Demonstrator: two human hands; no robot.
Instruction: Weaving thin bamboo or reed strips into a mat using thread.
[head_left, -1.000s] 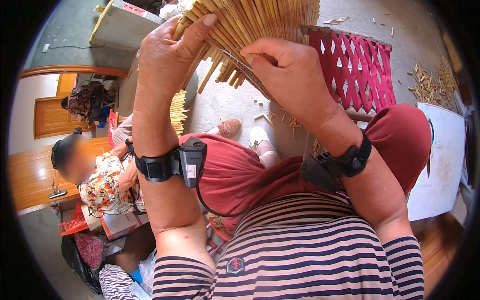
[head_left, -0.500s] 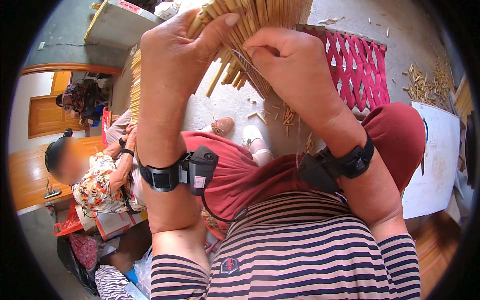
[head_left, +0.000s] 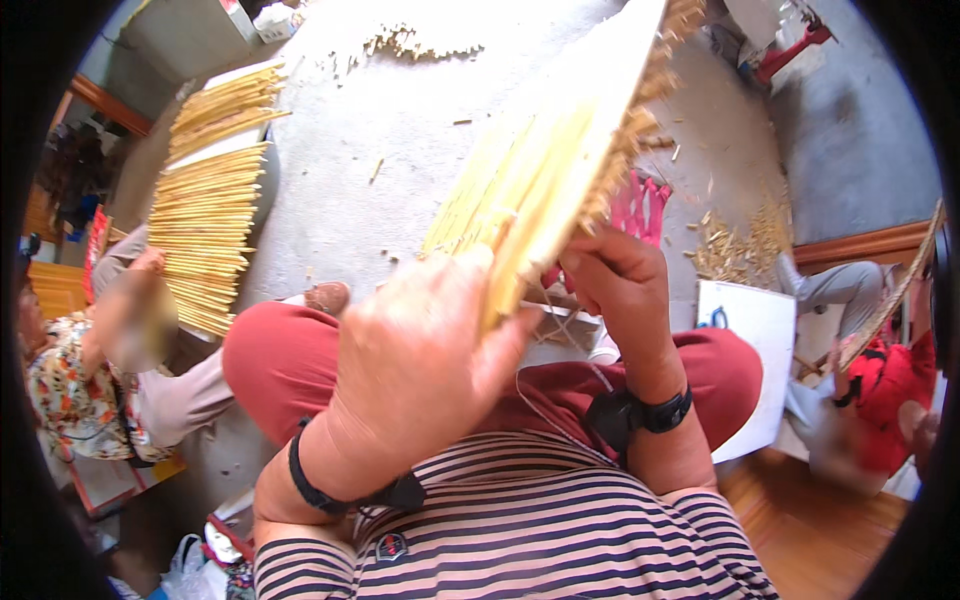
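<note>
A mat of thin yellow stalks rises tilted in front of me, its cut ends forming a ragged right edge. My left hand is wrapped round its lower end, thumb at the near corner, slightly blurred. Close against the mat's lower right edge, my right hand is closed in a pinch, seemingly on a thin string; its fingertips are partly hidden. Slack pale string loops down over my lap below the hands.
At left, another person sits by a second stalk mat. A person in red is at right, holding a long mat edge-on. A white board, pink-strapped stool and stalk offcuts lie nearer; more offcuts are far off.
My view has turned and both hands have come lower and nearer. The mat has swung to show its broad face, and my left hand now grips its near end. The person in red has come into view.
</note>
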